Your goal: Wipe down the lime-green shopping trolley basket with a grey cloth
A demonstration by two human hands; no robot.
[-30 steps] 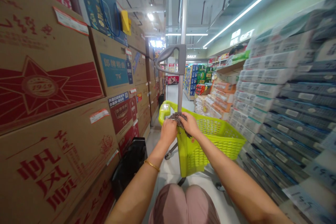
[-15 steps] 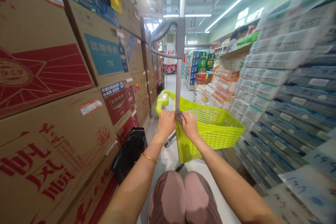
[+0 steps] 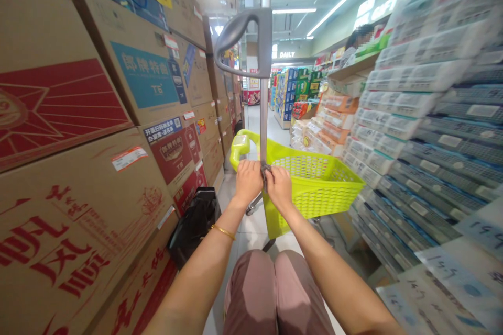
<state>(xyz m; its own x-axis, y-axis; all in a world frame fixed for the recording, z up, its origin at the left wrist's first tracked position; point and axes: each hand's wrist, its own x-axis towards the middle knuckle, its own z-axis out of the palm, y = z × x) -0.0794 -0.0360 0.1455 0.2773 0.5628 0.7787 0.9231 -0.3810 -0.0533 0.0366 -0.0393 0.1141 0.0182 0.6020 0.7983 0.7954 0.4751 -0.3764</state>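
A metal pole (image 3: pixel 263 120) stands upright in front of me, with a grey loop handle (image 3: pixel 264 42) fixed higher up. A small, dark, crumpled piece of cloth (image 3: pixel 265 168) lies against the pole's lower part. My left hand (image 3: pixel 249 182) is closed at its left side, and my right hand (image 3: pixel 278 184) pinches it from the right. Most of the cloth is hidden by my fingers. Right behind the pole is a lime-green shopping cart (image 3: pixel 318 193) with a perforated basket and a curved green handle (image 3: pixel 240 147).
Stacked cardboard boxes (image 3: pixel 145 73) wall the left side, with a black bag (image 3: pixel 196 222) at their foot. Tall stacks of packaged goods (image 3: pixel 416 131) line the right. A person (image 3: pixel 356 44) is partly visible behind them. The aisle floor (image 3: pixel 253 120) runs back to shelves.
The view has shifted slightly, so the pole and cart sit a little further left. Both hands remain at the cloth, my right hand a touch closer to the pole.
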